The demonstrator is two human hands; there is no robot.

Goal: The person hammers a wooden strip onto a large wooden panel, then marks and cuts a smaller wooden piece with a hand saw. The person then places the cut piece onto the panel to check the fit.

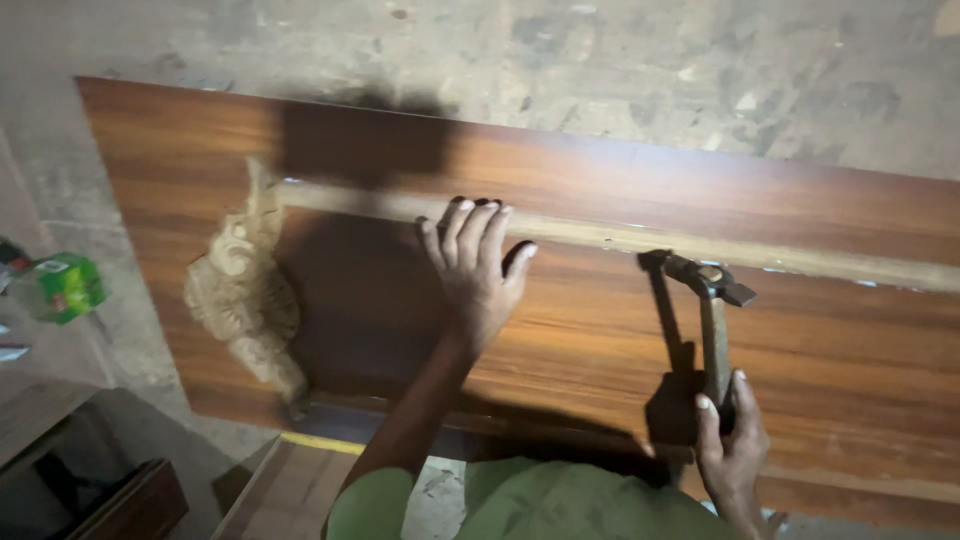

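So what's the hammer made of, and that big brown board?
The hammer looks like dull, worn metal on the head; its handle is dark, and whether that is metal or wood is hard to tell. The board seems to be wood or wood-look laminate: streaky brown grain with a slight shine.

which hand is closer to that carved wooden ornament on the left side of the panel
Left. The left hand presses on the pale strip, apart from the carved ornament to its left. The right hand grips the hammer much farther right.

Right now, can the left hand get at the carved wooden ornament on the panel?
Probably yes: the left hand rests flat on the panel, and nothing lies between it and the carved ornament.
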